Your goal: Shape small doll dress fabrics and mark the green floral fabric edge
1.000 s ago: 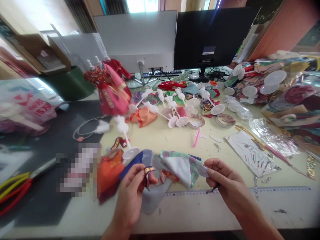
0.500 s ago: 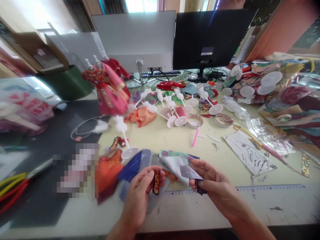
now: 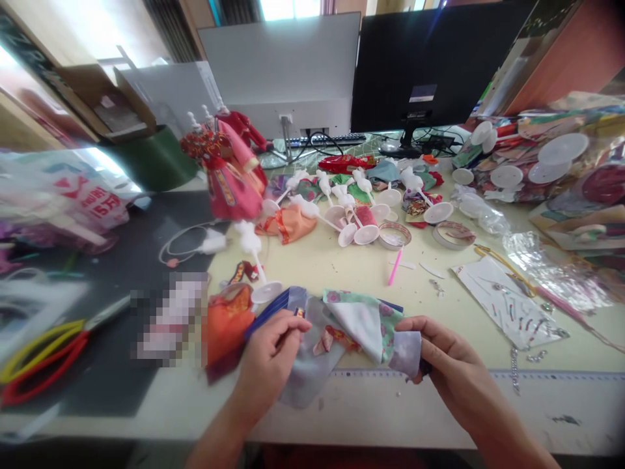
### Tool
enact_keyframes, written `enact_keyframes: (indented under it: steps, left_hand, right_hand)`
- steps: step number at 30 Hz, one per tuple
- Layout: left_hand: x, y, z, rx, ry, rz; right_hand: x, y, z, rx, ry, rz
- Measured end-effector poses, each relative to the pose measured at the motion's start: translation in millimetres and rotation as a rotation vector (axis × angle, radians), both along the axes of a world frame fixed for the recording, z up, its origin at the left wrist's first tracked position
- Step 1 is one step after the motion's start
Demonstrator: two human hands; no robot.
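My left hand (image 3: 271,348) is closed, its back turned up, over grey sheer fabric (image 3: 315,374). A tip of a dark patterned ribbon strip (image 3: 299,313) shows at its fingers; the rest is hidden. My right hand (image 3: 452,361) pinches the edge of a green floral cloth (image 3: 359,322) with a pale grey underside. A small dark piece is partly visible by the right fingertips. Between the hands, an orange-red patterned scrap (image 3: 342,339) lies on the grey fabric. Blue striped cloth (image 3: 273,312) sits just beyond my left hand.
White doll stands (image 3: 252,251) and small garments spread behind. To the left are an orange garment (image 3: 227,319) and scissors (image 3: 53,352). A ruler (image 3: 532,376) runs along the front, near a card of beaded trinkets (image 3: 508,303). Two monitors (image 3: 278,71) stand at the back.
My left hand has rolled over and risen, so the ribbon strip is mostly covered. My right hand has drawn the cloth's edge rightward. The whole view has shifted slightly.
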State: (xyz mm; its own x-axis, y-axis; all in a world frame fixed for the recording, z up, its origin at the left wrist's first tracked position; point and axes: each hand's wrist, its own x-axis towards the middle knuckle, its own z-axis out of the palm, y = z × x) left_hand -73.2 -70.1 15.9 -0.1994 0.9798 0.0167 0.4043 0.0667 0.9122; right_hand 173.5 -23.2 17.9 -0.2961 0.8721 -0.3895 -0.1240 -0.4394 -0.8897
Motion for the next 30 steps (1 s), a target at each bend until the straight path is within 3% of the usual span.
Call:
enact_keyframes:
  steps: [6, 9, 12, 17, 19, 23, 30]
  left_hand:
    - [24, 7, -21.1, 0.140, 0.569, -0.062]
    - [30, 10, -24.4, 0.119, 0.663, -0.098]
    - [26, 12, -12.6, 0.051, 0.400, -0.093]
    - [5, 13, 17.0, -0.281, -0.691, -0.051]
    - [-3, 13, 22.5, -0.308, -0.972, -0.006]
    - [-9, 13, 23.2, -0.313, -1.138, 0.061]
    - [-12, 13, 23.9, -0.217, -1.078, 0.075]
  right_hand:
    - [0, -1, -1.5, 0.009, -0.036, 0.002]
    - [1, -1, -2.3, 0.020, -0.031, 0.022]
    - [2, 0, -3.9, 0.022, -0.020, 0.032]
    - [4, 0, -7.2, 0.014, -0.038, 0.025]
    - [4, -1, -9.3, 0.011, -0.048, 0.025]
    - [6, -1, -14.6, 0.008, -0.045, 0.035]
    - [6, -1, -17.4, -0.002, -0.048, 0.042]
